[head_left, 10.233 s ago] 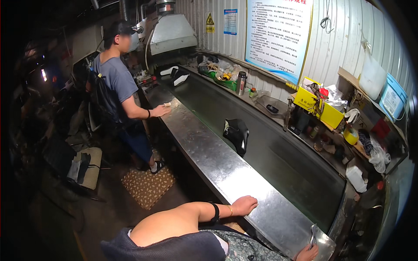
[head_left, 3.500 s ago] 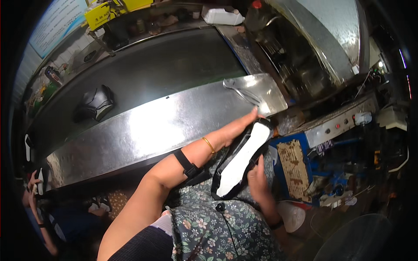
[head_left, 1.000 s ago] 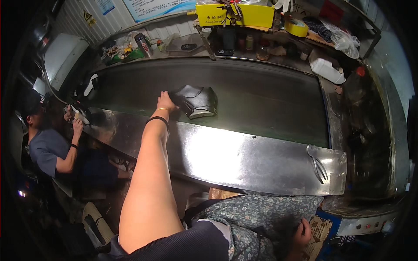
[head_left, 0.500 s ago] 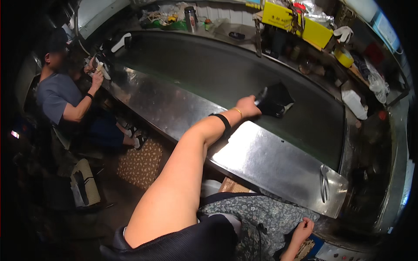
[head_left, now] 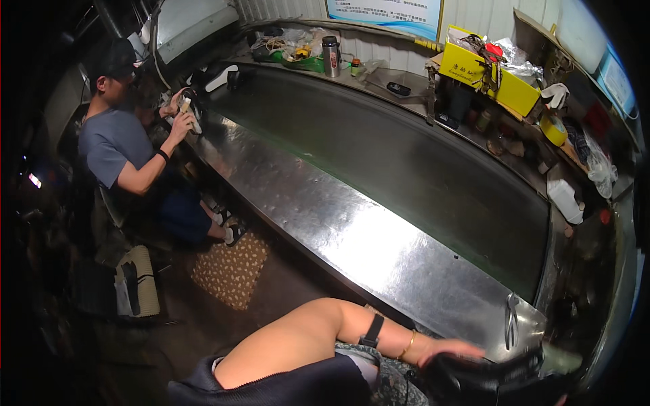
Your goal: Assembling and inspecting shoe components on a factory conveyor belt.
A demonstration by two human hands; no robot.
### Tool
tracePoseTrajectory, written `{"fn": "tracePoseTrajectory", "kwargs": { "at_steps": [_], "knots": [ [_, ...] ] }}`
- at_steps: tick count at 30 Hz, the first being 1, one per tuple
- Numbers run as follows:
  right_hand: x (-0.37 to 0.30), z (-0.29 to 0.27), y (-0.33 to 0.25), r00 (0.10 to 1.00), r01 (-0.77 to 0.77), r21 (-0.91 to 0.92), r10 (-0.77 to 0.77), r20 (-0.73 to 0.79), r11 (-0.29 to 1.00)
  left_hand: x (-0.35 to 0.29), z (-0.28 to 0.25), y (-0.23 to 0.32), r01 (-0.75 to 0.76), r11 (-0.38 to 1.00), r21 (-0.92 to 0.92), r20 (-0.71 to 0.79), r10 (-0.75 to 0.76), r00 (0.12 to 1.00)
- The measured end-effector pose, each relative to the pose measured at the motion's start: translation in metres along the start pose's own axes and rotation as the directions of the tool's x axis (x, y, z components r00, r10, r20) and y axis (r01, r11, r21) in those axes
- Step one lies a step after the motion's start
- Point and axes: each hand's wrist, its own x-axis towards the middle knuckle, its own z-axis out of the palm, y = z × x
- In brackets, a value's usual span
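At the lower right my left hand (head_left: 450, 349) reaches across my lap with a black leather boot (head_left: 497, 379), its fingers lying along the top. The boot is blurred by motion, and a pale greenish part (head_left: 560, 358) shows at its far right end. Only a sliver of skin, apparently my right hand (head_left: 561, 400), peeks out at the lower edge beneath the boot; its fingers are hidden. Just beyond the boot, a pair of metal pincers (head_left: 511, 321) lies at the right end of the steel ledge (head_left: 325, 206).
A dark belt (head_left: 379, 162) runs behind the ledge. At the left a seated co-worker (head_left: 125, 145) handles a shoe (head_left: 193, 115). A yellow box (head_left: 487, 78), a flask (head_left: 330, 56) and a white bottle (head_left: 565, 201) stand along the back. A patterned cushion (head_left: 231, 269) is on the floor.
My left hand has brought the black boot from the belt back toward my lap at the lower right. My right hand is now mostly hidden. The view has shifted.
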Motion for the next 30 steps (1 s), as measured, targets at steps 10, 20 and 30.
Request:
{"fn": "tracePoseTrajectory", "kwargs": {
  "at_steps": [10, 20, 30],
  "knots": [
    [-0.121, 0.017, -0.084, 0.961, 0.194, -0.82, 0.064, 0.269, 0.539, 0.134, -0.008, -0.003, -0.383, -0.292, 0.876, 0.482, 0.549, 0.683],
    [-0.129, 0.036, -0.078, 0.92, -0.387, -0.674, 0.306, -0.244, 0.629, 0.154, -0.032, -0.034, -0.25, -0.722, 0.645, 0.722, 0.47, 0.507],
    [-0.186, -0.008, -0.026, 0.856, -0.48, -0.133, 0.43, -0.288, 0.867, 0.131, 0.008, 0.012, -0.177, -0.404, 0.898, 0.353, 0.419, 0.836]
  ]
}}
